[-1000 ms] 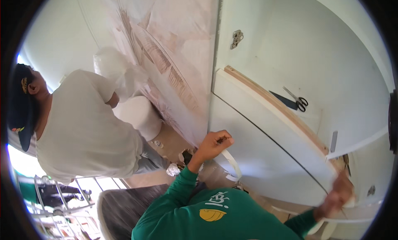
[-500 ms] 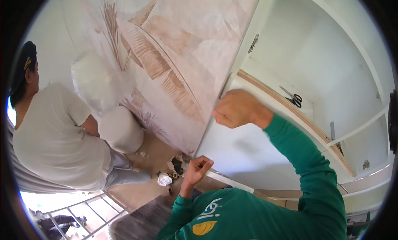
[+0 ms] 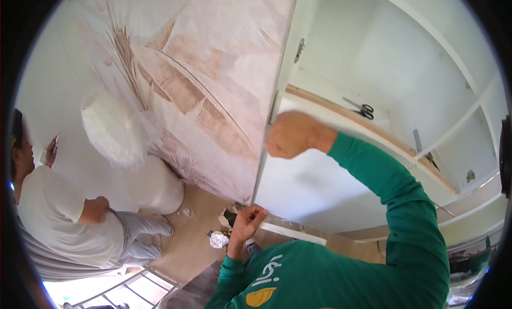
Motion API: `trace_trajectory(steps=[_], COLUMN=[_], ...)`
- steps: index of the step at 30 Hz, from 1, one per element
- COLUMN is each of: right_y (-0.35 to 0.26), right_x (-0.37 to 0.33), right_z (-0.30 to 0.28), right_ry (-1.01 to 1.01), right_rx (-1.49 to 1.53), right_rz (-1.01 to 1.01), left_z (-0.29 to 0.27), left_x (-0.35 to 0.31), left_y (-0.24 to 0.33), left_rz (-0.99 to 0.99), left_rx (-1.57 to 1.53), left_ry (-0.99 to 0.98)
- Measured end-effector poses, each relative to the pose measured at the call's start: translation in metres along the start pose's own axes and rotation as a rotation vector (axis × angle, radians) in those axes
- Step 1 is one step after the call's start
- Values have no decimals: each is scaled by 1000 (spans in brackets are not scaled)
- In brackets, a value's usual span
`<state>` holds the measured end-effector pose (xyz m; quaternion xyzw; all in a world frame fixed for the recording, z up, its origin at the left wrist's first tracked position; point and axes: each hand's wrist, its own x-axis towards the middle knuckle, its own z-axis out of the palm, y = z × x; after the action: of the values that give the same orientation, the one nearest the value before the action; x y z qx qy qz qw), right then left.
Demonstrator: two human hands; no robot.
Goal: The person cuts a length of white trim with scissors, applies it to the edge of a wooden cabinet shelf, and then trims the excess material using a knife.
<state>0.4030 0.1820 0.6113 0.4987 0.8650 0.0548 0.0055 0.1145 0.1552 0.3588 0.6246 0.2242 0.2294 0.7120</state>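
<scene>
Panel below the open cabinet seemed stiff, slick and best held by its edges, my right hand curled closed near its upper corner, my left hand pinched near its lower one, though I couldn't tell whether either held anything.

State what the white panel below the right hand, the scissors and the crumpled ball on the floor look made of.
White panel: probably laminated or painted board, given its smooth, soft sheen. Scissors: dull grey blades, apparently metal; black handles, likely plastic. Crumpled ball: creased, pale and glinting, perhaps foil or plastic.
</scene>
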Motion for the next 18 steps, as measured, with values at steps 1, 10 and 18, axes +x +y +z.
trace_trajectory(steps=[1,10,18], right_y=[0,-92,-176], right_x=[1,-55,-211], right_z=[-3,30,98], right_ry=[19,140,92], right_rx=[21,537,851], right_rz=[28,472,976], left_z=[3,20,28], left_x=[-2,4,1], left_y=[-4,-1,-22], left_rz=[-4,46,-95], left_rx=[-30,137,238], left_ry=[1,-72,-287])
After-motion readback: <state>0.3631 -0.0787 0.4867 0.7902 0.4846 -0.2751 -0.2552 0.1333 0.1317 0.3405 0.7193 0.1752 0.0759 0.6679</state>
